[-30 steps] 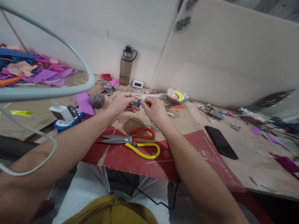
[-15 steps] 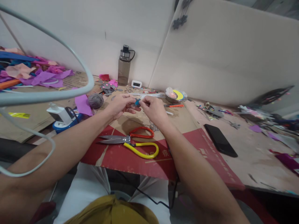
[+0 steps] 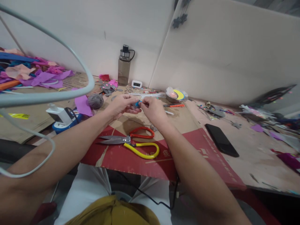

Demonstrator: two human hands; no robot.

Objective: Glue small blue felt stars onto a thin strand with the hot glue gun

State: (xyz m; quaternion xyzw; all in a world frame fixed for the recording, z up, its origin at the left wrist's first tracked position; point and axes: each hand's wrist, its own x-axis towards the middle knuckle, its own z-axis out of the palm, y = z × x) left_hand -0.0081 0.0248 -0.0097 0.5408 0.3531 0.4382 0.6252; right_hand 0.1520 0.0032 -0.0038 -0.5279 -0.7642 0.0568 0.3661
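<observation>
A small blue piece (image 3: 137,103), with a bit of grey beside it, is pinched between both my hands; its exact kind is too small to make out. My left hand (image 3: 124,104) grips it from the left, thumb on top and fingers underneath. From the right, the fingertips of my right hand (image 3: 151,107) close on its edge. Just below my hands lie scissors (image 3: 127,140) with one red and one yellow handle, blades pointing left. They rest on a brown and red cardboard sheet (image 3: 150,167).
A grey yarn ball (image 3: 95,101) and a white charger (image 3: 59,114) lie left. Behind stand a water bottle (image 3: 123,68), a small clock (image 3: 136,84) and a bowl (image 3: 172,99). A black phone (image 3: 221,140) lies right. A pale looped tube (image 3: 90,79) crosses the left foreground.
My fingers have shifted slightly around the blue piece, and a little more of it shows. Both hands stay in nearly the same place.
</observation>
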